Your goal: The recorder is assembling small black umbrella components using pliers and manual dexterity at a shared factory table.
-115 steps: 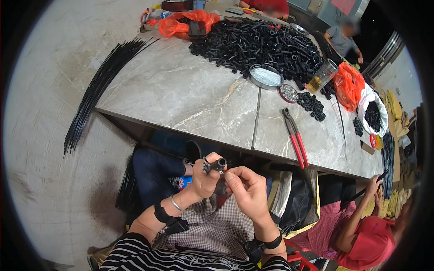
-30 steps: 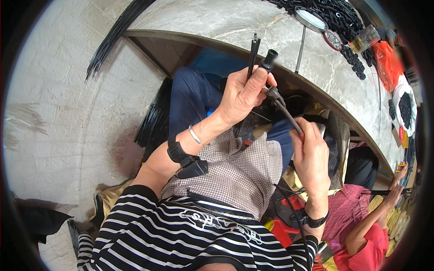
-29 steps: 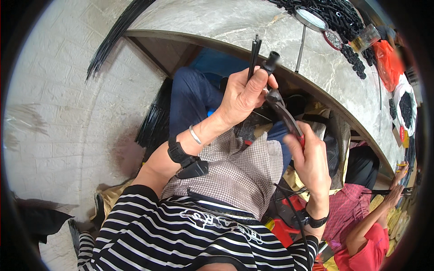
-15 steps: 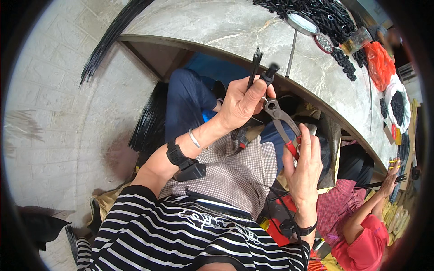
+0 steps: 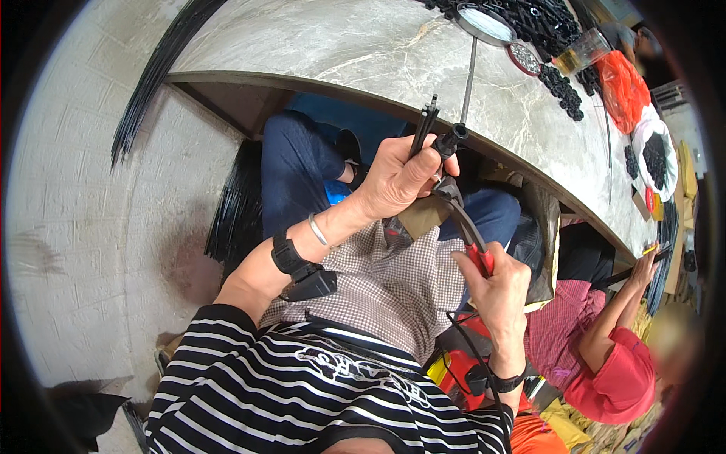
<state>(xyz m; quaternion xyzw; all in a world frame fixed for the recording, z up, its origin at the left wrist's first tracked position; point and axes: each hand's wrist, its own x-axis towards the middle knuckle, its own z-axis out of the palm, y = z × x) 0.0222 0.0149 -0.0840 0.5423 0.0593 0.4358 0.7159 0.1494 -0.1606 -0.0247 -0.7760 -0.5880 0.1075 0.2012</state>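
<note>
While the left hand (image 5: 393, 178) stays clamped around a few thin black rods (image 5: 423, 130) and a black capped piece (image 5: 452, 139), holding them up just under the edge of the marble counter (image 5: 363, 60), the right hand (image 5: 495, 284) has slid down the pliers (image 5: 465, 231) so its grip is now closed tight on the red handles. Half a second ago the handles looked spread and that hand sat higher; now the handles are squeezed together and the nose is tucked right against the left fingers, touching the base of the capped piece as far as I can tell. So my guess is the pinch on that piece is happening right now, not just being lined up. Compared with a few seconds back, the view has dipped a lot: the pile of black parts (image 5: 544, 19) and the orange bag (image 5: 624, 79) are now squashed up at the top rim. A co-worker's hand (image 5: 646, 261) reaches toward the counter on the right.
</note>
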